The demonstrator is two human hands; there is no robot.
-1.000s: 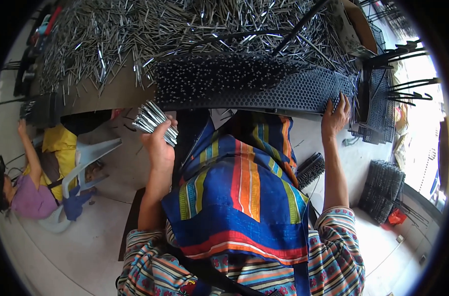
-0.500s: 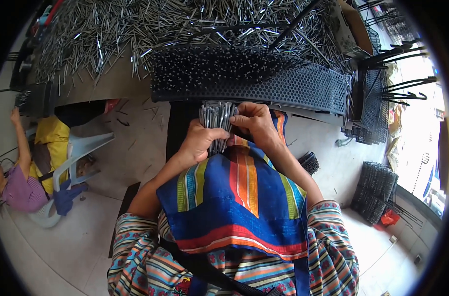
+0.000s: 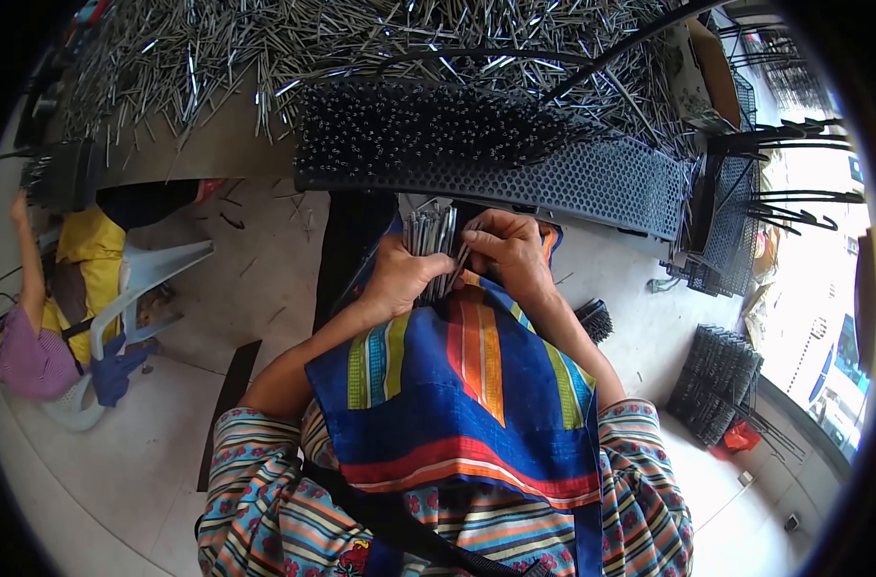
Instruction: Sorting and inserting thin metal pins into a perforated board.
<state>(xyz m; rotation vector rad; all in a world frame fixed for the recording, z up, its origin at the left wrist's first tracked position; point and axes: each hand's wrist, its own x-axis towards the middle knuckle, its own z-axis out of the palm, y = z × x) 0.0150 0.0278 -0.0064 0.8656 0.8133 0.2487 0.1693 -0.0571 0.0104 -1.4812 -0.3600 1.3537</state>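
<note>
Left hand (image 3: pixel 399 276) wraps a metal-rod bundle (image 3: pixel 426 233); right hand (image 3: pixel 518 256) pinches slim rods (image 3: pixel 463 252) at its right side. Slackened left grip could spill the bundle.

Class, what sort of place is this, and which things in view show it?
Probably a small metal-parts workshop: thin metal rods lie heaped on the worktable, a black perforated tray is partly filled with rods, and a co-worker sits nearby on a pale chair.
</note>
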